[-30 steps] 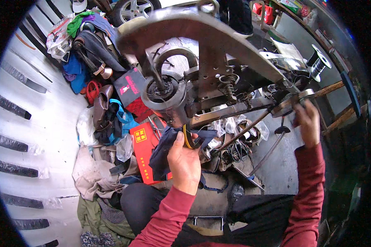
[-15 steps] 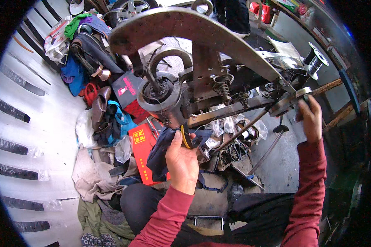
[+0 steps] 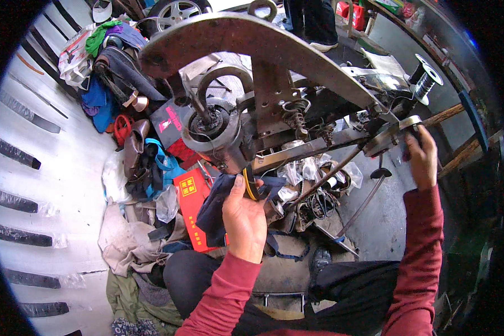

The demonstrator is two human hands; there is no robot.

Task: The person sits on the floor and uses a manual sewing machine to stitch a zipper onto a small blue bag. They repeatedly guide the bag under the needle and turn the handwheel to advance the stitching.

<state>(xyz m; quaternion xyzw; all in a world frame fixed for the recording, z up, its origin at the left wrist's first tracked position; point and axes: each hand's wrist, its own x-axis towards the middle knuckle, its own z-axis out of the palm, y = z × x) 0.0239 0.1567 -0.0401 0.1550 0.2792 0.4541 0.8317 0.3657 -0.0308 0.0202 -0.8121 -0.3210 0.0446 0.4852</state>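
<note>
My left hand (image 3: pixel 244 223) is closed on a dark blue cloth piece (image 3: pixel 211 208) with a curved yellow-and-black edge (image 3: pixel 250 183). I cannot make out whether it is part of a shoe. The piece is right below the round head (image 3: pixel 214 131) of a hand-cranked sewing machine (image 3: pixel 274 61), and the exact contact there is hidden. On the right, my right hand (image 3: pixel 423 155) curls its fingers at the round crank knob (image 3: pixel 410 121) beside the machine's wheel (image 3: pixel 379 144).
A thread spool (image 3: pixel 428 78) stands at the back right. Left of the machine lie a red box (image 3: pixel 191 215), bags and a beige cloth (image 3: pixel 126 232). Shoes (image 3: pixel 319 204) and plastic bags crowd beneath the arm. Another person's dark-trousered leg (image 3: pixel 313 22) is at the back.
The machine's head has shifted slightly left in view, and my left hand with the cloth piece has shifted with it. My right hand stays at the crank knob, moved only a little.
</note>
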